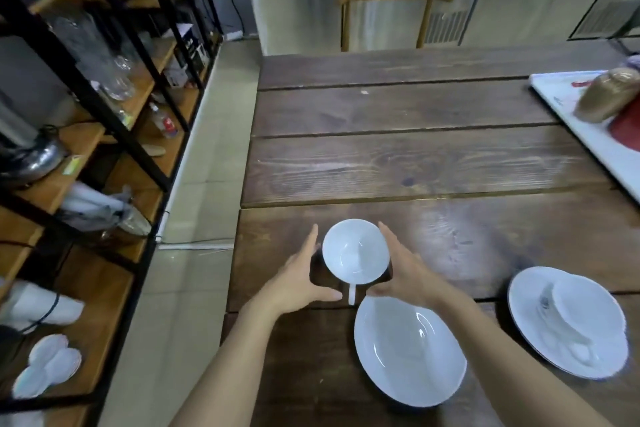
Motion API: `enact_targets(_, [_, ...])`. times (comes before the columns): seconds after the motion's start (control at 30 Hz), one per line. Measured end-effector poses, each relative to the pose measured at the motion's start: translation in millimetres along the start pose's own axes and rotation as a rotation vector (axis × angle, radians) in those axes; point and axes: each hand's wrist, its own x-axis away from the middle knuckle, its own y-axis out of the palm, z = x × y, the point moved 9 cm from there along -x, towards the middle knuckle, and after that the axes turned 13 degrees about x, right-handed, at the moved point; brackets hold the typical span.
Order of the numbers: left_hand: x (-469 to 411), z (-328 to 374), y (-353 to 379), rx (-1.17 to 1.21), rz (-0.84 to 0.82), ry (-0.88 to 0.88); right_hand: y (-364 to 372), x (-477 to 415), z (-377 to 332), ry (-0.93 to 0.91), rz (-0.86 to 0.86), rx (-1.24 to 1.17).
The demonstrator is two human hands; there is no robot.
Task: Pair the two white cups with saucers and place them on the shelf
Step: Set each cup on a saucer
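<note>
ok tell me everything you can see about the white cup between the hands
The white cup looks like glossy ceramic, wide-mouthed and rounded, empty inside, with one loop handle pointing toward the person. It is upright over the dark wooden table, just beyond the empty saucer. The left hand and right hand cup its sides, fingers open around it; firm contact is hard to confirm.

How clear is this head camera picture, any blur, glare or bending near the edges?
Head view: the round white cup between the hands is fairly sharp; the second white cup on its saucer at right is smeared by blur; overhead light glares off the dark wooden plank table; the black metal shelf frame bows from wide-angle distortion.
</note>
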Motion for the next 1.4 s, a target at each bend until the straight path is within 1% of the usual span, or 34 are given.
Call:
enact_targets(0.07, [-6, 1, 5, 0.019, 0.003, 0.054, -4, 2, -5, -0.018, 0.058, -0.067])
enact_targets(0.17, [-10, 14, 6, 0.086, 0.055, 0.152, -14, 3, -23, -0.057, 0.116, -0.192])
enact_targets(0.3, [-9, 26, 2, 0.105, 0.084, 0.191, -29, 6, -35, -0.12, 0.174, -0.277])
enact_targets(0.43, [2, 51, 9, 0.036, 0.078, 0.25, -37, 26, -27, -0.066, 0.201, -0.269])
enact_targets(0.57, [17, 65, 34, -0.088, 0.015, 0.289, -34, 55, -3, 0.018, 0.214, -0.303])
enact_targets(0.7, [25, 51, 62, -0.128, -0.053, 0.257, -24, 86, 12, 0.064, 0.202, -0.246])
enact_targets(0.83, [38, 40, 80, -0.183, -0.097, 0.216, -12, 112, 18, 0.087, 0.189, -0.275])
enact_targets(0.93, [48, 34, 86, -0.217, -0.111, 0.195, -2, 124, 21, 0.106, 0.194, -0.284])
enact_targets(1.1, [57, 22, 93, -0.27, -0.114, 0.15, 4, 136, 14, 0.075, 0.206, -0.259])
enact_targets(1.17, [59, 18, 96, -0.273, -0.109, 0.144, 6, 139, 17, 0.089, 0.221, -0.236])
enact_targets(1.3, [62, 14, 100, -0.294, -0.116, 0.175, 16, 144, 27, 0.168, 0.18, -0.22])
enact_targets(1.4, [64, 16, 98, -0.359, -0.122, 0.202, 16, 146, 31, 0.151, 0.166, -0.187])
